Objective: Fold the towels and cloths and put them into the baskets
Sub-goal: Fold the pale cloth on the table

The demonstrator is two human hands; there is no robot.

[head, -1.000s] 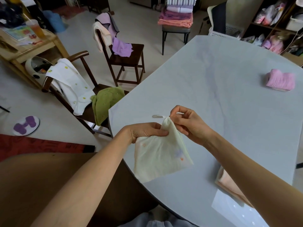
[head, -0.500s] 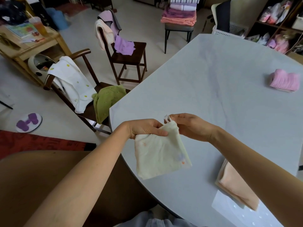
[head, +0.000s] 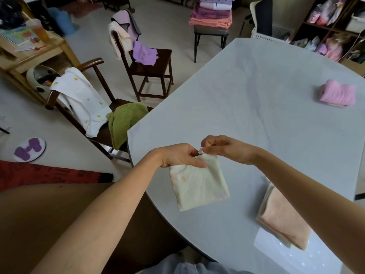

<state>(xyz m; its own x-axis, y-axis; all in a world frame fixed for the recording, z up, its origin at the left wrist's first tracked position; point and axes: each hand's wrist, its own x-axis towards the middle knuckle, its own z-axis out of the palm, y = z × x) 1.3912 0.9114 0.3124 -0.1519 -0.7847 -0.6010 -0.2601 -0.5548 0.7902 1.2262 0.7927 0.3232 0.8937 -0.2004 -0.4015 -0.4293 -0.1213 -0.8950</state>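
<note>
Between the two hands, just above the near edge of the grey table (head: pixel 246 99), hung a small folded cream cloth (head: pixel 199 184), its lower part dangling clear of the tabletop. The left hand (head: pixel 178 155) gripped the cloth's top left part, fingers curled over the front with the thumb lying along the upper hem. The right hand (head: pixel 225 149) was just beside it, almost touching, its fingertips pinched on the cloth's top right corner where a small white tag (head: pixel 201 150) stuck up between the two hands. Below the right forearm, near the table's close edge, lay a folded peach towel (head: pixel 284 220), flat on the surface and well apart from the held cloth. Far beyond the right hand, toward the table's far right side, sat a folded pink towel (head: pixel 337 92). Out past the left hand, off the table, a dark wooden armchair (head: pixel 94 62) carried a white towel (head: pixel 81 97) draped over its arm and a green cloth (head: pixel 124 119) slumped on its seat beside the table's edge. Farther off, a second chair (head: pixel 152 66) held a purple cloth (head: pixel 145 54), and a stool (head: pixel 211 31) beyond it bore a stack of folded towels (head: pixel 211 14). A white basket (head: pixel 270 33) stood behind the table's far end.
</note>
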